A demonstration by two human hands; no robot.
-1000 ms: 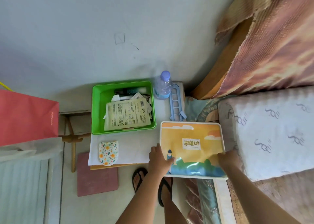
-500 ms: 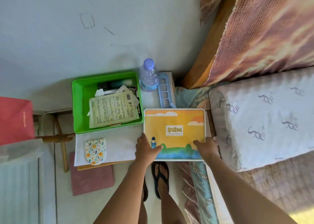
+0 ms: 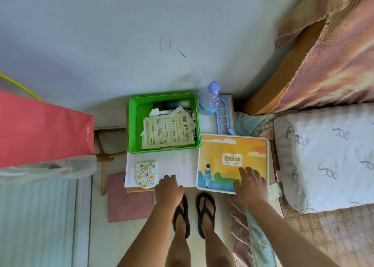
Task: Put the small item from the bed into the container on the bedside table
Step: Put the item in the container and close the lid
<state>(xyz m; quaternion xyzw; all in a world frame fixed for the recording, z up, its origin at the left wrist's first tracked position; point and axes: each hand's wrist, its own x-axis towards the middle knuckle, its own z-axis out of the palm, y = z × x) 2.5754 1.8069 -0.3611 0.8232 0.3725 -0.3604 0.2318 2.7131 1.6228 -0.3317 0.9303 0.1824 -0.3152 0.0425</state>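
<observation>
A green plastic bin (image 3: 133, 125) stands at the back of the bedside table (image 3: 178, 165), holding paper packets and a dark tube. An orange and blue picture pouch (image 3: 232, 161) lies flat on the table's right part, next to the bed. My right hand (image 3: 250, 183) rests on the pouch's lower right corner, fingers spread. My left hand (image 3: 169, 189) hovers at the table's front edge, left of the pouch, holding nothing. A small floral pouch (image 3: 146, 173) lies at the front left of the table.
A water bottle (image 3: 210, 98) and a blue rack (image 3: 223, 118) stand behind the pouch. A white pillow (image 3: 327, 153) lies on the bed at right. A red paper bag (image 3: 44, 129) is at left, a pink mat (image 3: 127, 202) on the floor, and my feet in sandals (image 3: 192, 212) below.
Both hands held the picture pouch's front corners before. Now the pouch lies flat on the table, my left hand has let go and moved left, and my right hand lies on top.
</observation>
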